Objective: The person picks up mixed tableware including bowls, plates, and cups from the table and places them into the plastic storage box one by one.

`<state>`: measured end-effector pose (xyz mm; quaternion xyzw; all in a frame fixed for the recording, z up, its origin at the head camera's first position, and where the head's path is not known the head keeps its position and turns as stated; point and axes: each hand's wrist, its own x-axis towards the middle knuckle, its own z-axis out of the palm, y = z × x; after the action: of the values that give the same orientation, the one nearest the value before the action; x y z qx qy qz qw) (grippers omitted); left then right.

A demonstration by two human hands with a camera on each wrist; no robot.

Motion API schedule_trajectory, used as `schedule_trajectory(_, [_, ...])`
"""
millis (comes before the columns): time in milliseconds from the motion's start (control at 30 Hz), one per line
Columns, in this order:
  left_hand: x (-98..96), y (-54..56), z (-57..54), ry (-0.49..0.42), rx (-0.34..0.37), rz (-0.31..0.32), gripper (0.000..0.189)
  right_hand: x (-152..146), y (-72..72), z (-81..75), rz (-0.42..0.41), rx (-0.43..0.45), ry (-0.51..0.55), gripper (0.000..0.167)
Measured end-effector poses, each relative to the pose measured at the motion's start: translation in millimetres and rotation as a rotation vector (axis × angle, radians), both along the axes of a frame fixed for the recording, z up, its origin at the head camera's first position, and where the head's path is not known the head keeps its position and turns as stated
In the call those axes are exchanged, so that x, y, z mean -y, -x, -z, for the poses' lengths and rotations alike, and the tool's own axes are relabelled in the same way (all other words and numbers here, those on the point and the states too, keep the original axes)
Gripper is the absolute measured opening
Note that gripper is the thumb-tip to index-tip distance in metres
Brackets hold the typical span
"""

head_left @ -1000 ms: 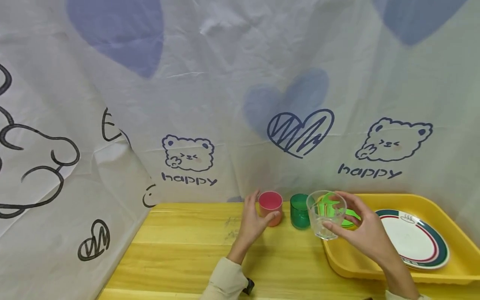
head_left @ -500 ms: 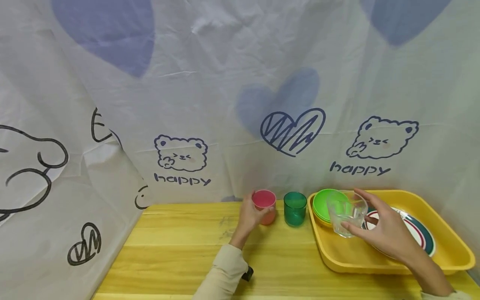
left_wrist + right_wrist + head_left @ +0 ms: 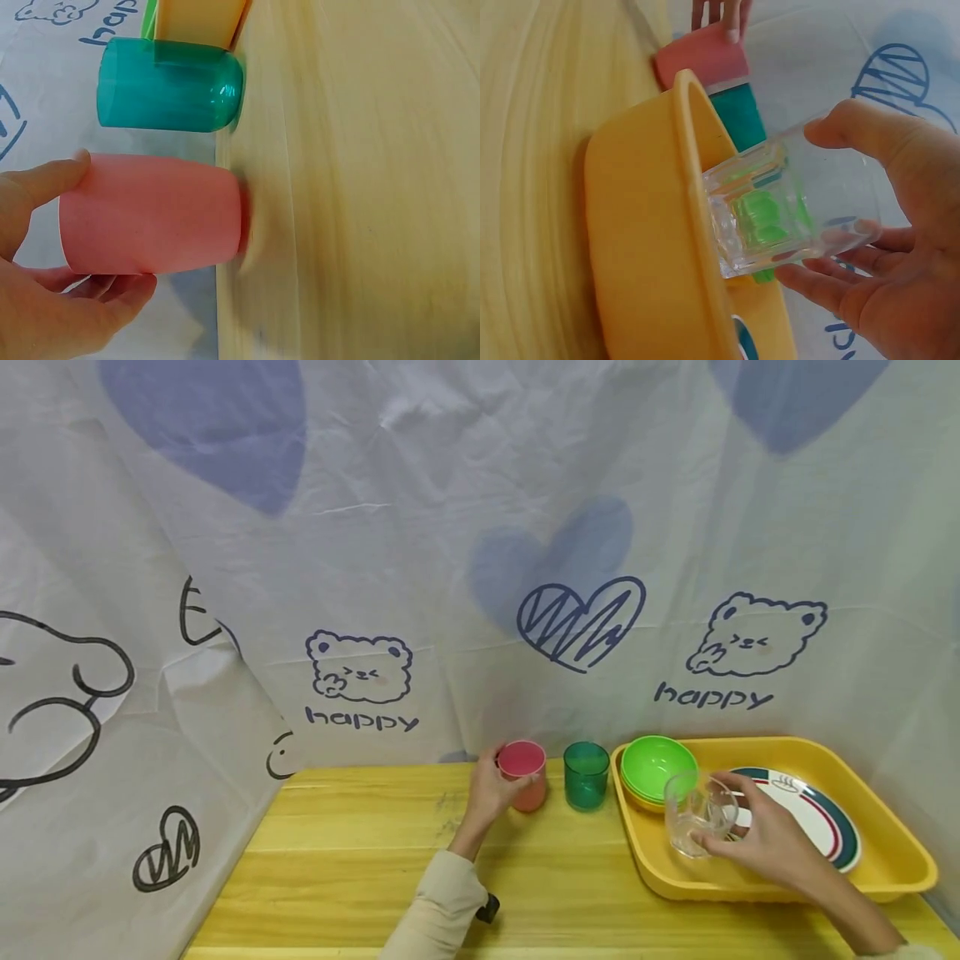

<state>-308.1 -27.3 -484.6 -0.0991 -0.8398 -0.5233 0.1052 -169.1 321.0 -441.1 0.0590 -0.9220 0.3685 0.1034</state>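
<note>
My left hand (image 3: 487, 795) grips a pink cup (image 3: 154, 214), thumb on one side and fingers on the other near the rim. The cup stands upright on the wooden table, against the back cloth. Just right of it is a green see-through cup (image 3: 586, 777), touched by neither hand. In my right hand (image 3: 776, 837) is a clear faceted cup (image 3: 795, 202), pinched between thumb and fingers. It is held at the left part of the yellow tray (image 3: 652, 868), in front of the green bowls (image 3: 654, 764); whether its base touches the tray cannot be told.
A white plate with a green and red rim (image 3: 846, 831) lies in the tray, partly behind my right hand. The bowls are stacked at the tray's back left corner. A printed cloth (image 3: 450, 568) hangs behind the table (image 3: 337, 860).
My left fingers have come round the pink cup. The right hand has carried the clear cup rightward from beside the green cup and lowered it at the tray. The head view has turned slightly right.
</note>
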Motion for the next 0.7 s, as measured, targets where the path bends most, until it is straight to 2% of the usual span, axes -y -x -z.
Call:
schedule_trajectory(100, [4.9, -4.1, -2.1, -0.010, -0.002, 0.007, 0.077, -1.3, 2.1, 4.8, -0.007, 0.007, -0.025, 0.092])
schedule_trajectory(400, [23.2, -16.8, -17.4, -0.086, 0.070, 0.042, 0.080, -3.6, 8.3, 14.7, -0.027, 0.039, -0.051, 0.090])
schedule_trajectory(700, [38.2, -27.9, -25.0, -0.125, -0.004, 0.125, 0.078, -5.9, 9.2, 23.8, -0.014, 0.092, -0.085, 0.096])
